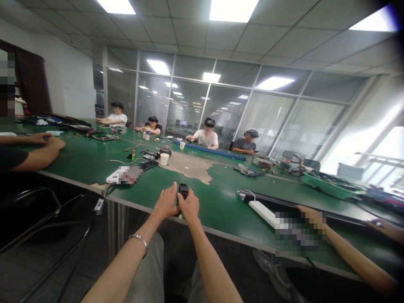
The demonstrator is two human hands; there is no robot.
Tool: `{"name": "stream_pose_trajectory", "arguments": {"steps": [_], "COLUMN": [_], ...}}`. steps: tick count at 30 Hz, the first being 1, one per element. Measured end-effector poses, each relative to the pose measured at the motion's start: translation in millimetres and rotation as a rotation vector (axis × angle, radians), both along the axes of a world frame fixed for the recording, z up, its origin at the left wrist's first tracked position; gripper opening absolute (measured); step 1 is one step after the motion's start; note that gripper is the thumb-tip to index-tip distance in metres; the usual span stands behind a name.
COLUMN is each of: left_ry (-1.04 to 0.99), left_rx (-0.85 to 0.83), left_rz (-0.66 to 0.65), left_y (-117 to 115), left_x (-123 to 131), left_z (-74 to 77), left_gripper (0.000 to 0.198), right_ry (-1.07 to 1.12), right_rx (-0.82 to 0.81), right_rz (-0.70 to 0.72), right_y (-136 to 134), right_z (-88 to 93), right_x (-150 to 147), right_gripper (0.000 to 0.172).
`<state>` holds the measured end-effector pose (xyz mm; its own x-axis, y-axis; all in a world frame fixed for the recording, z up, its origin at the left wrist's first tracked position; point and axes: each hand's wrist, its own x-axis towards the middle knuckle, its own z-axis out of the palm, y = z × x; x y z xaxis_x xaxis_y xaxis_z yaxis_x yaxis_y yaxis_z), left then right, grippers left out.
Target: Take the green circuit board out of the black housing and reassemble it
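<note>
My right hand (pixel 190 205) is closed around a small black block-like thing (pixel 183 190) at the near edge of the green table. Its thumb lies along the block's left side; fine detail is too small to make out. Close against it on the left is my left hand (pixel 166 202), its fingers stretched forward beside the block. The two hands meet near the table edge, and whether the left one presses on the block is hard to see. A silver bracelet (pixel 139 240) circles my left wrist.
On the green table (pixel 217 206) are a paper cup (pixel 164 159), a white power strip (pixel 265 214) at right, a worn brown patch (pixel 189 166) and a green tray (pixel 331 185). A co-worker's arms (pixel 41 149) rest at left; another's arm (pixel 347 248) reaches in at right. Several people sit opposite.
</note>
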<state>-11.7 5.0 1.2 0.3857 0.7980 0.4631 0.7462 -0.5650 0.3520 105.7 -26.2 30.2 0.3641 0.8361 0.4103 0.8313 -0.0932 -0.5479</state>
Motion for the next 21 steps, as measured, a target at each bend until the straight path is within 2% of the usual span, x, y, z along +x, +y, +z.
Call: {"name": "stream_pose_trajectory", "arguments": {"steps": [5, 8, 14, 18, 21], "left_ry": [0.022, 0.041, 0.051, 0.052, 0.055], "left_rx": [0.014, 0.026, 0.045, 0.057, 0.056], "left_rz": [0.019, 0.026, 0.035, 0.037, 0.044], "left_y": [2, 1, 2, 2, 2], "left_x": [1, 2, 3, 4, 4], "left_z": [-1.9, -2.0, -4.1, -4.4, -4.1], "left_gripper": [0.086, 0.076, 0.068, 0.068, 0.067], "right_ry": [0.033, 0.053, 0.063, 0.036, 0.016], "right_rx": [0.111, 0.150, 0.136, 0.122, 0.120], "right_rz": [-0.010, -0.064, -0.128, -0.117, -0.102], "right_y": [4, 0, -11, -13, -13], "right_z": [15.5, 14.9, -17.4, -36.6, -42.9], "right_x": [22, 43, 70, 72, 70], "right_gripper": [0.045, 0.051, 0.057, 0.061, 0.066]}}
